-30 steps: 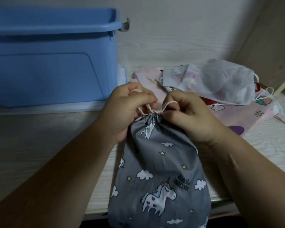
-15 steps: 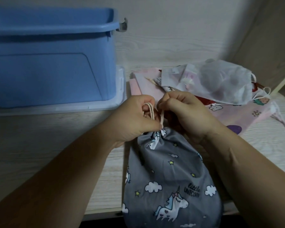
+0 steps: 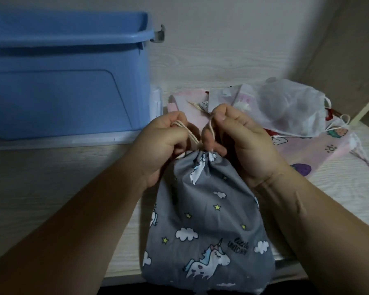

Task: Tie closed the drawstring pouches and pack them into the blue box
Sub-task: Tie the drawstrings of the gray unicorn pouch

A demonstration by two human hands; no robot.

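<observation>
At pouch (image 3: 204, 220) neck: my left hand (image 3: 164, 145), right hand (image 3: 243, 141) each pinch cord (image 3: 191, 136), now drawn upward; mouth cinched, knot pending.

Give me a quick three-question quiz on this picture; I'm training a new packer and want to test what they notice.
1. True or false: the grey unicorn pouch already lies inside the blue box.
2. What do the left hand and the right hand each grip? A) the cream drawstring B) the box's rim C) nothing
3. What colour are the flat pouches under the white mesh bag?

Key: 1 false, it lies on the table, outside the blue box; 2 A; 3 pink.
</observation>
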